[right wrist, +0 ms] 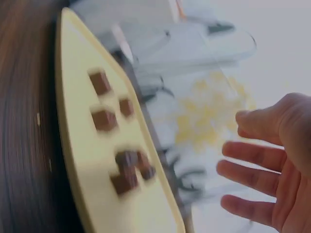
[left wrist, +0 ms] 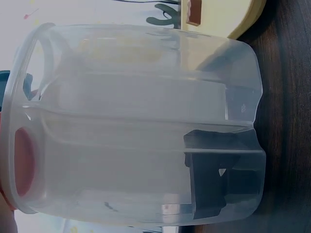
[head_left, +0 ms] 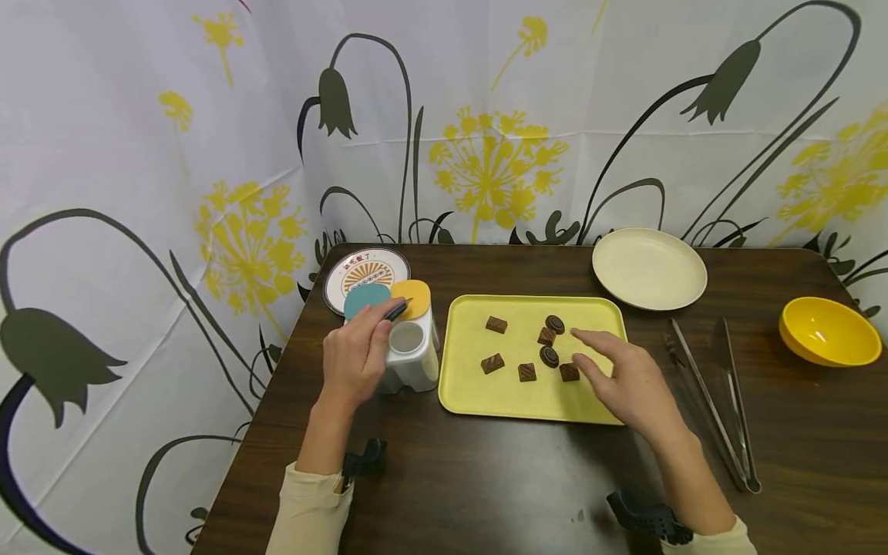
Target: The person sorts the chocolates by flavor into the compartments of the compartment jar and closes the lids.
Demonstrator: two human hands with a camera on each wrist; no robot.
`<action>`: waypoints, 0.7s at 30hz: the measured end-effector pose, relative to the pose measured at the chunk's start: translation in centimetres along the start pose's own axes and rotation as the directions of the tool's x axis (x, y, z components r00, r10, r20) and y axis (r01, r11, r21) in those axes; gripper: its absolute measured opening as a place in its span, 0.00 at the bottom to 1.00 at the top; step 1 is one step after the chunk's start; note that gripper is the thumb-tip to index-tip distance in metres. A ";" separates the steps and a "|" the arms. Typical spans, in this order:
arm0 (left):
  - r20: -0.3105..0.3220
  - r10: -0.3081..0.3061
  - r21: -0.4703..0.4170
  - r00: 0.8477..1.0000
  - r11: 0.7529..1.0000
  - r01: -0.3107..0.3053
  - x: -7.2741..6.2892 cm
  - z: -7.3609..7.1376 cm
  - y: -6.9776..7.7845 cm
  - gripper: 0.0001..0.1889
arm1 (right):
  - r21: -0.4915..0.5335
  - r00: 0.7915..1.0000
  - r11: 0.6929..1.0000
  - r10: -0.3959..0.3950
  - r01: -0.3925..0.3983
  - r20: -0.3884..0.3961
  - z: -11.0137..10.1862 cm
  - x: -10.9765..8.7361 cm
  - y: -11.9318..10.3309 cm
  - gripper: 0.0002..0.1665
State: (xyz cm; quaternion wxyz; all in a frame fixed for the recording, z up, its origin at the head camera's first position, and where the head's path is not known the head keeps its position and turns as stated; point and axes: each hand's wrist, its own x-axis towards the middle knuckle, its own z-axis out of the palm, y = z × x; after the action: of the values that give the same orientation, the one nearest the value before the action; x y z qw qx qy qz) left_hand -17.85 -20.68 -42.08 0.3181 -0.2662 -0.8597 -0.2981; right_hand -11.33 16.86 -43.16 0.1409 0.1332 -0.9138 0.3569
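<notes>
Head view: At the centre of the frame, we see seven brown chocolates on a yellow tray, which lies flat on the worktop. The right hand is over the tray's right side, thumb and index finger spread apart, holding nothing; its thumb tip is near the lower-right chocolate. The left hand is bent over the lidded container, left of the tray, beside a raised dark lid. Whether it pinches this lid or merely props it, we cannot tell. In front of the lid, one compartment is uncovered. Tongs lie on the right of the frame, near the right forearm.

We identify three hazards. If the left fingers slip, the lid may drop over the compartment. If the right fingers come down off-centre, they may knock a neighbouring piece, since several chocolates sit close together. If the right forearm swings outward, it may strike the tongs.

Left wrist view: We see the container's translucent wall filling the frame, its base on the worktop. Uneven pressure from above could tilt or slide it.

Right wrist view: We see the right hand's fingers separated, at the lower right, with nothing between them. The chocolates appear blurred on the tray; too hard a pinch could mark or eject one.
</notes>
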 end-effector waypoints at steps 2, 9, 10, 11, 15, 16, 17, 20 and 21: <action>0.005 0.002 -0.002 1.000 1.000 -0.002 0.1 0.0 0.0 0.22 | -0.040 0.996 0.997 0.070 -0.072 -0.049 -1.1 -1.1 1.1 0.24; 0.003 -0.003 0.002 1.000 1.000 0.003 0.1 -0.2 -0.1 0.23 | -0.101 0.944 0.945 0.296 -0.312 -0.145 -3.7 -4.4 5.1 0.31; 0.001 -0.002 0.001 1.000 1.000 0.002 0.1 -0.2 -0.1 0.22 | -0.110 0.933 0.933 0.322 -0.342 -0.161 -3.9 -4.7 5.6 0.33; -0.001 -0.002 0.000 1.000 1.000 0.002 0.1 -0.2 -0.1 0.22 | -0.121 0.921 0.921 0.346 -0.370 -0.179 -4.1 -5.1 6.1 0.34; 0.007 -0.008 -0.002 1.000 1.000 0.008 0.2 -0.2 -0.1 0.22 | -0.151 0.855 0.851 0.463 -0.503 -0.234 -4.8 -6.1 7.7 0.42; 0.010 -0.012 -0.001 1.000 1.000 0.012 0.2 -0.2 0.0 0.22 | -0.149 0.834 0.829 0.500 -0.538 -0.234 -4.9 -6.3 8.0 0.44; 0.011 -0.014 -0.002 1.000 1.000 0.014 0.1 -0.2 0.0 0.22 | -0.146 0.814 0.808 0.535 -0.572 -0.228 -5.1 -6.4 8.3 0.46; 0.013 -0.017 -0.004 1.000 1.000 0.017 0.0 -0.1 0.0 0.22 | -0.145 0.757 0.745 0.626 -0.652 -0.187 -5.3 -6.7 8.8 0.52; 0.014 -0.018 -0.005 1.000 1.000 0.018 0.0 -0.1 0.0 0.22 | -0.147 0.739 0.725 0.652 -0.673 -0.169 -5.3 -6.7 8.9 0.54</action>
State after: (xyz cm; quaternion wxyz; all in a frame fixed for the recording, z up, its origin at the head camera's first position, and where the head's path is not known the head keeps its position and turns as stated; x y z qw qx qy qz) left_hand -17.80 -20.78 -42.01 0.3088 -0.2613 -0.8635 -0.3013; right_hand -7.31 27.80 -47.31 0.0645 -0.2358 -0.9229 0.2976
